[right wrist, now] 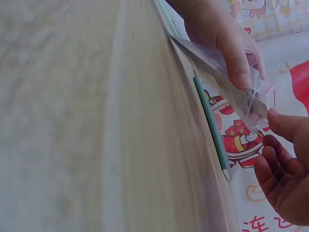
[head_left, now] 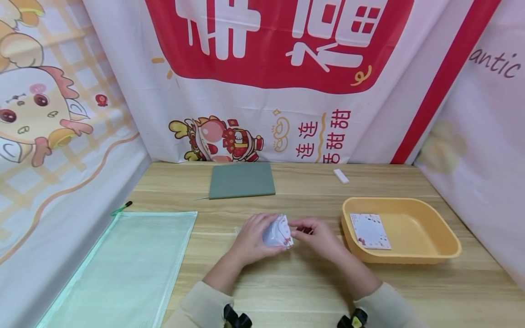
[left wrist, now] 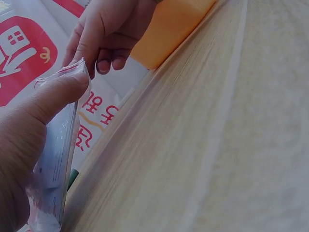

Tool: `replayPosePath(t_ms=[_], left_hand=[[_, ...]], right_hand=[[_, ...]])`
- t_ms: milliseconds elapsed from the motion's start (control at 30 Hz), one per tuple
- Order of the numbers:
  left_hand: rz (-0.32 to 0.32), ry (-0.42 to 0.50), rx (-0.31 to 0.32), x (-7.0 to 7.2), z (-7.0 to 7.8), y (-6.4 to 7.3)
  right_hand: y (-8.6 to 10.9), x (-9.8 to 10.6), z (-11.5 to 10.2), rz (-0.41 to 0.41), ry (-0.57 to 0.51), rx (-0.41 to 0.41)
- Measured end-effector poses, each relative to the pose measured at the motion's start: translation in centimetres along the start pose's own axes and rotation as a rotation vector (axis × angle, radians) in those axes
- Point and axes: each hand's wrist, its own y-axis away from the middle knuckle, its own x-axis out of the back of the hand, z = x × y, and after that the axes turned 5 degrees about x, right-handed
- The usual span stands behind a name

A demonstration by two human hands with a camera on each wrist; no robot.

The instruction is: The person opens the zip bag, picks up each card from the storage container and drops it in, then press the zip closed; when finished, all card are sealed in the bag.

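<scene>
A clear plastic bag (head_left: 272, 234) with a red line along its mouth holds a flat, white printed pad or card decorated in red. My left hand (head_left: 249, 240) grips the bag from the left, its thumb pressed on the near face. At the bag's open edge, my right hand (head_left: 321, 238) pinches with thumb and forefinger, the other fingers curled below. The right wrist view has the bag (right wrist: 224, 79) tilted, with the right thumb at its mouth. In the left wrist view the bag's contents are partly hidden by the left thumb.
An orange-yellow tray (head_left: 426, 228) to the right holds a white printed pad (head_left: 370, 231). Behind the hands lie a grey-green notebook (head_left: 242, 181) and a small white block (head_left: 341, 176). A mint mesh zip pouch (head_left: 119, 269) covers the table's left side. Printed cloth hangs around the table.
</scene>
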Motion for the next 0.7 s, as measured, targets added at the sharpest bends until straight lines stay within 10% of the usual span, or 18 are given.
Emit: replayPosePath(t_ms=[700], left_hand=[[-0.007,-0.002,-0.007,0.1,-0.1,0.0]], right_hand=[[-0.3,-0.5,-0.8,-0.042,0.007,-0.079]])
